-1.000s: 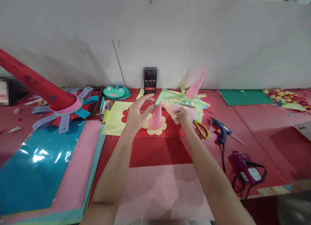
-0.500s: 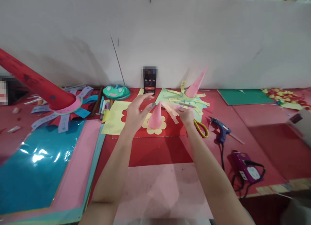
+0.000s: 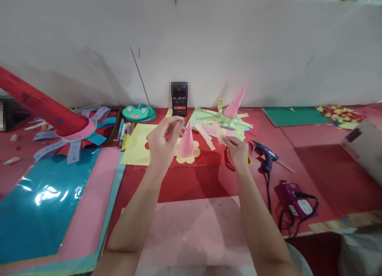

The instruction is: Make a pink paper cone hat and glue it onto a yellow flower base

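A pink paper cone [image 3: 186, 142] stands upright on a yellow flower-shaped base [image 3: 185, 159], on a red sheet. Just left of the cone is my left hand [image 3: 163, 142], raised with its fingers curled and apart, holding nothing that shows. My right hand [image 3: 237, 148] pinches a pale peach paper strip [image 3: 219, 133] to the right of the cone. Another peach strip [image 3: 205, 137] lies between the cone and my right hand. Scissors with yellow handles [image 3: 250, 160] lie partly hidden behind my right hand.
A phone [image 3: 179, 101] leans on the wall. Behind my right hand stands a finished-looking pink cone [image 3: 235, 103]. At right are a blue glue gun [image 3: 268, 156] and a purple power socket [image 3: 298, 200]. A large red cone [image 3: 44, 105] and blue sheets [image 3: 50, 204] are at left.
My right hand has lifted one peach strip away from the other and moved slightly down and right. My left hand has drawn back a little from the cone, its fingers more curled.
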Demonstrator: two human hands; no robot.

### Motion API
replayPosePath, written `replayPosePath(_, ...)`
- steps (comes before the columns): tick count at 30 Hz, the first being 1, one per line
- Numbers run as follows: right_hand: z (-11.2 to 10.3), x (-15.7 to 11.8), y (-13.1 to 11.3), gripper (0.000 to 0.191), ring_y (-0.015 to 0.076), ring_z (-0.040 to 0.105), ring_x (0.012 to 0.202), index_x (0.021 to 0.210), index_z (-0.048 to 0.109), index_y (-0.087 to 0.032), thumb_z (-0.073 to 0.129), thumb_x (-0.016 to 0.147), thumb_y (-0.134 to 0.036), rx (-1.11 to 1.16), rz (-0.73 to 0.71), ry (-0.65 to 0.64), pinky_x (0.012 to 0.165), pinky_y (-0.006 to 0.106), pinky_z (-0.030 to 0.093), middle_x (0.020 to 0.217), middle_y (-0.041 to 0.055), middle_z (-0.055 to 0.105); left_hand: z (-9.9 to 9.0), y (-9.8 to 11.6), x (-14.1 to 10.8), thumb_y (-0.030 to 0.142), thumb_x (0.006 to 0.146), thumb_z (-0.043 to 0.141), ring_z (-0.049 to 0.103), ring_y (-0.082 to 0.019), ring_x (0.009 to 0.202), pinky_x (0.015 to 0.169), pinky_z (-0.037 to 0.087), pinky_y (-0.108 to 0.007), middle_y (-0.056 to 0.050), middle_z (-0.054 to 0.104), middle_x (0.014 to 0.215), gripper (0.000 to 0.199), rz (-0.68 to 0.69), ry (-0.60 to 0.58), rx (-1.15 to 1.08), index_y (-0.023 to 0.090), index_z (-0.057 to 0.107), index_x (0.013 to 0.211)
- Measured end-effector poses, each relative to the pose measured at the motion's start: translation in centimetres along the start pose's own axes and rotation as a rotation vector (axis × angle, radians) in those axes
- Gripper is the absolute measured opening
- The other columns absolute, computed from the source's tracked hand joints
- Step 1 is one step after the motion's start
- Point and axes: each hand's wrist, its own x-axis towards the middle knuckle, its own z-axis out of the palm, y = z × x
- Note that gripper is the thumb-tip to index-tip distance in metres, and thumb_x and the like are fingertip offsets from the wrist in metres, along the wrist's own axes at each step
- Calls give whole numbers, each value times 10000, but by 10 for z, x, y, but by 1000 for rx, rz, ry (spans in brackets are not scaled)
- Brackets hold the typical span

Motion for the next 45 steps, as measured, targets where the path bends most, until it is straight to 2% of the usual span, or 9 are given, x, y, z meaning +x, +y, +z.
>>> replayPosePath(2, -5, -18, 0, 351, 212, 638, 781, 797, 744, -161, 662, 712, -491, 44, 19, 12, 727, 319, 492, 790, 51, 716, 7, 6, -6, 398, 899, 535, 663, -117, 652, 640, 546, -231, 20, 708, 791, 198, -27, -123, 40, 239, 646, 942)
replayPosePath(6, -7, -40, 9, 264, 199, 638, 771, 739, 729, -184, 684, 715, -443, 151, 19, -38, 760, 337, 504, 751, 35, 704, 25, 5, -16, 369, 878, 576, 702, -162, 764, 690, 565, -265, -8, 739, 893, 165, -23, -274, 155, 243, 667, 931)
replayPosePath(15, -2, -47, 7, 199, 209, 634, 836, 768, 741, -205, 676, 756, -392, 187, -43, -212, 828, 388, 497, 857, 63, 711, 37, 12, -19, 310, 880, 586, 700, -177, 897, 768, 530, -266, 12, 743, 954, 130, -193, -600, 378, 254, 661, 969)
replayPosePath(24, -3, -48, 4, 221, 215, 630, 885, 823, 753, -236, 661, 768, -429, 160, -39, -225, 869, 389, 485, 896, 49, 720, 41, 8, -19, 299, 890, 555, 674, -169, 700, 593, 442, -251, 6, 730, 770, 167, -175, -654, 470, 225, 670, 794)
replayPosePath(29, -2, -46, 5, 587, 234, 620, 1024, 1226, 614, -266, 704, 701, -512, 293, 159, -207, 878, 385, 496, 1178, 69, 665, 46, 0, -25, 247, 868, 560, 699, -165, 748, 644, 487, -239, 5, 728, 764, 93, -236, -391, 247, 233, 625, 803)
replayPosePath(32, 1, -48, 5, 568, 223, 632, 998, 1192, 641, -252, 681, 713, -554, 480, 289, -353, 823, 353, 509, 1159, 82, 679, 52, -2, -30, 242, 871, 539, 715, -169, 761, 659, 523, -248, -6, 735, 792, 45, -333, -333, 18, 227, 575, 848)
replayPosePath(35, 6, -51, 4, 483, 193, 641, 867, 1022, 725, -236, 699, 677, -573, 578, 339, -397, 709, 302, 498, 1023, 70, 719, 59, -2, -35, 213, 849, 547, 718, -173, 737, 659, 540, -265, -3, 728, 776, 28, -429, -386, -73, 224, 529, 830)
replayPosePath(39, 9, -52, 8, 371, 126, 578, 669, 788, 754, -210, 741, 633, -547, 607, 362, -195, 603, 251, 440, 782, 29, 711, 68, -3, -42, 184, 825, 546, 710, -171, 756, 707, 538, -285, 3, 713, 761, 83, -514, -492, -92, 221, 492, 775)
replayPosePath(45, 5, -47, 13, 384, 108, 519, 634, 818, 763, -182, 727, 660, -530, 570, 356, -65, 570, 243, 408, 839, 44, 709, 75, -4, -50, 242, 826, 555, 690, -178, 780, 672, 520, -285, -5, 711, 779, 80, -537, -681, 19, 219, 520, 758)
